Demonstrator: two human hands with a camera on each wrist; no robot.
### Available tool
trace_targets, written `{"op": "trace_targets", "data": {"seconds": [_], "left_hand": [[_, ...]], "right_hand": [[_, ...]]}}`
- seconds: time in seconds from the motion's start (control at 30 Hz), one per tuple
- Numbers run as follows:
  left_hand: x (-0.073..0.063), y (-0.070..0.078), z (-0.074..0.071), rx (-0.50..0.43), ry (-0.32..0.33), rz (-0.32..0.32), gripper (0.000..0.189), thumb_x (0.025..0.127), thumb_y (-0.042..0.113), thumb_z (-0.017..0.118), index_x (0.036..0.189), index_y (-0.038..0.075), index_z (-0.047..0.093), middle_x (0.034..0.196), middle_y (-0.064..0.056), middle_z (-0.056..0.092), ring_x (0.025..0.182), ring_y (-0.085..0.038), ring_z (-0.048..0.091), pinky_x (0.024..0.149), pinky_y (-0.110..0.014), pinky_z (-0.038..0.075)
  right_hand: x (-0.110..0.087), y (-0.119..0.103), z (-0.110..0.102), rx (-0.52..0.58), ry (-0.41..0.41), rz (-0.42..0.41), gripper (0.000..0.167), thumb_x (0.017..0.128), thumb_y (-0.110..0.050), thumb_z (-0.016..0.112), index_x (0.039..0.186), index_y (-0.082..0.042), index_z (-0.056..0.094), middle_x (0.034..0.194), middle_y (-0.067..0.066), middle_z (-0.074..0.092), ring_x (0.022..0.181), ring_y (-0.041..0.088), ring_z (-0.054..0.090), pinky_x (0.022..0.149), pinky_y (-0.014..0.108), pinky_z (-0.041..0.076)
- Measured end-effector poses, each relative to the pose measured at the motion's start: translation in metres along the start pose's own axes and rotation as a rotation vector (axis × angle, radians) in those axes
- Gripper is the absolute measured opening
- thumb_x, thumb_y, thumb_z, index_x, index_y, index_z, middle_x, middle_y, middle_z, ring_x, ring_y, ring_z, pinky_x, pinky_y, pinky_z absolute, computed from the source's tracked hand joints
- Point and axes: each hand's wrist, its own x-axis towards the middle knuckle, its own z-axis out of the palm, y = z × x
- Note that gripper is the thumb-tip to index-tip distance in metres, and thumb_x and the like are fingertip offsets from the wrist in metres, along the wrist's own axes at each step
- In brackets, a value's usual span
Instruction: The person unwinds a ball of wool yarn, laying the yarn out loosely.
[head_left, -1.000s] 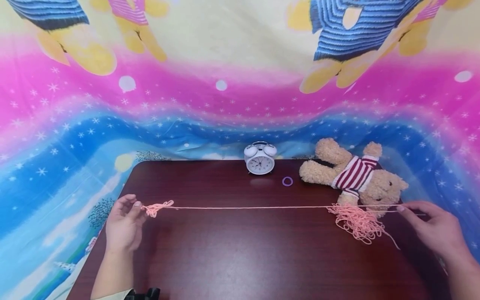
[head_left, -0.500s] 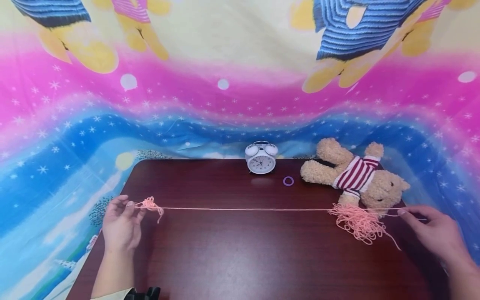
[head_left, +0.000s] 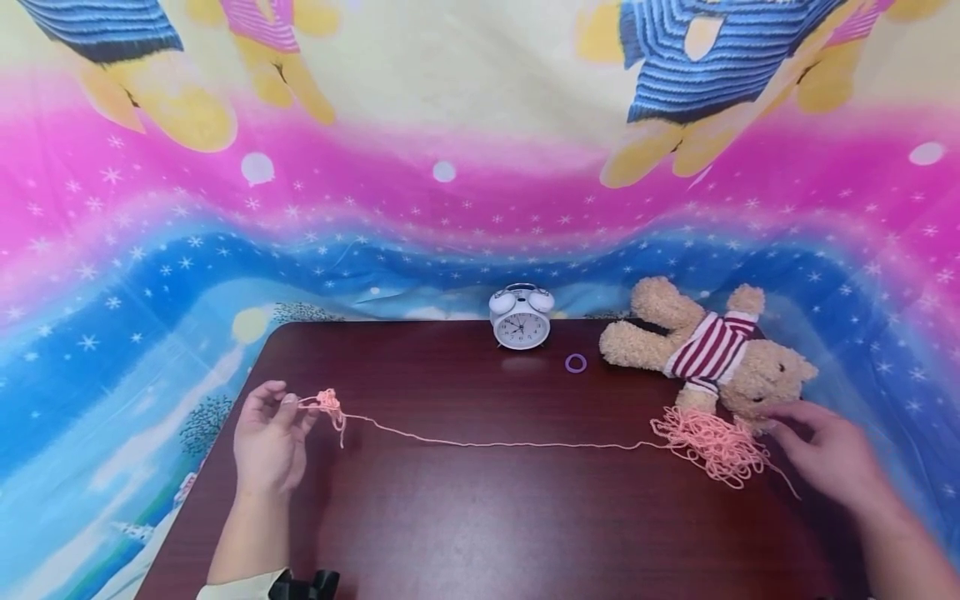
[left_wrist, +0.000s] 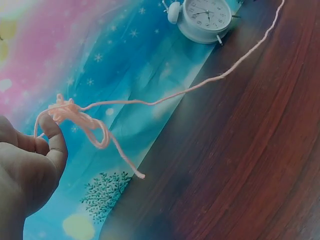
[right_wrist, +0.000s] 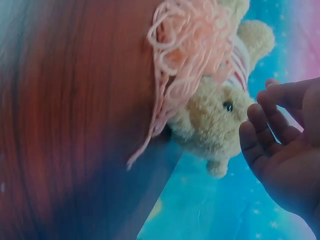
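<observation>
My left hand (head_left: 272, 442) pinches a small bunch of pink yarn (head_left: 327, 402) between thumb and fingers, at the table's left side. In the left wrist view, loops of the bunch (left_wrist: 65, 109) and a short loose end hang beyond the fingertips. One slack strand (head_left: 480, 444) runs from it across the table to a tangled pile of the same yarn (head_left: 712, 446) at the right. Beside this pile is my right hand (head_left: 828, 454), near the teddy bear's head (head_left: 765, 379). The right wrist view shows that hand's fingers (right_wrist: 257, 117) loosely bent, with no yarn visible in them.
The teddy bear in a striped shirt (head_left: 712, 350) lies on its back at the far right. A white alarm clock (head_left: 521, 318) stands at the back edge, with a purple ring (head_left: 575, 363) near it. A printed cloth (head_left: 442, 250) hangs behind the dark table (head_left: 480, 533).
The strand, held taut between both hands before, now sags. My right hand has let go of the yarn and moved left toward the pile. My left hand has shifted slightly right with its bunch.
</observation>
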Motion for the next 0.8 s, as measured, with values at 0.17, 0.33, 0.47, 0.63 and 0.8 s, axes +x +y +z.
{"op": "trace_targets", "data": {"seconds": [0.17, 0.33, 0.47, 0.63, 0.8], "left_hand": [[-0.002, -0.005, 0.007, 0.057, -0.033, 0.0, 0.018, 0.105, -0.006, 0.049, 0.117, 0.007, 0.053, 0.104, -0.002, 0.043, 0.086, -0.012, 0.053, 0.074, -0.025, 0.057], [-0.006, -0.007, 0.016, 0.081, -0.062, -0.011, 0.02, 0.104, -0.008, 0.05, 0.121, 0.004, 0.052, 0.106, -0.003, 0.043, 0.087, -0.012, 0.053, 0.074, -0.025, 0.057], [-0.009, -0.011, 0.023, 0.094, -0.08, -0.006, 0.021, 0.104, -0.01, 0.047, 0.121, 0.002, 0.051, 0.106, -0.004, 0.043, 0.085, -0.012, 0.055, 0.073, -0.025, 0.058], [-0.012, -0.018, 0.031, 0.105, -0.119, -0.004, 0.021, 0.104, -0.01, 0.047, 0.122, 0.001, 0.05, 0.108, -0.005, 0.043, 0.083, -0.013, 0.057, 0.073, -0.025, 0.058], [-0.015, -0.022, 0.037, 0.106, -0.15, -0.012, 0.022, 0.104, -0.011, 0.046, 0.124, -0.001, 0.047, 0.108, -0.005, 0.043, 0.08, -0.013, 0.058, 0.074, -0.027, 0.059]], "right_hand": [[0.004, -0.018, 0.008, 0.061, 0.043, -0.071, 0.023, 0.094, -0.009, 0.074, 0.117, -0.011, 0.076, 0.125, 0.022, 0.069, 0.079, -0.008, 0.051, 0.062, 0.022, 0.043], [0.012, -0.041, 0.022, 0.094, 0.082, -0.118, 0.021, 0.093, -0.007, 0.075, 0.112, -0.013, 0.078, 0.12, 0.016, 0.072, 0.093, -0.013, 0.054, 0.066, 0.011, 0.047], [0.02, -0.061, 0.035, 0.115, 0.061, -0.118, 0.018, 0.094, -0.008, 0.074, 0.111, -0.015, 0.079, 0.117, 0.013, 0.074, 0.106, 0.011, 0.063, 0.075, 0.012, 0.048], [0.028, -0.086, 0.052, 0.154, -0.001, -0.106, 0.017, 0.099, -0.014, 0.071, 0.114, -0.017, 0.077, 0.119, 0.008, 0.073, 0.1, 0.02, 0.066, 0.072, 0.023, 0.055], [0.037, -0.108, 0.076, 0.25, 0.006, -0.194, 0.016, 0.096, -0.009, 0.073, 0.111, -0.014, 0.078, 0.111, 0.001, 0.074, 0.09, 0.009, 0.068, 0.071, 0.022, 0.056]]}}
